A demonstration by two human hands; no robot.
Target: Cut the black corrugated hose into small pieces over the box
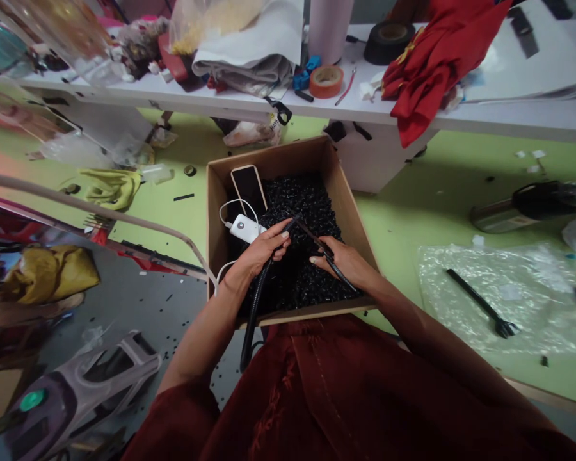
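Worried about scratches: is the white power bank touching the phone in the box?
Touching: the head view shows the white power bank lying against the lower end of the phone.

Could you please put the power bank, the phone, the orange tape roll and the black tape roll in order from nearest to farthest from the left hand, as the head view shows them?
From the left hand:
1. power bank: in the box, beside the hand
2. phone: in the box, toward its far left corner
3. orange tape roll: on the table beyond the box
4. black tape roll: on the table, farther right
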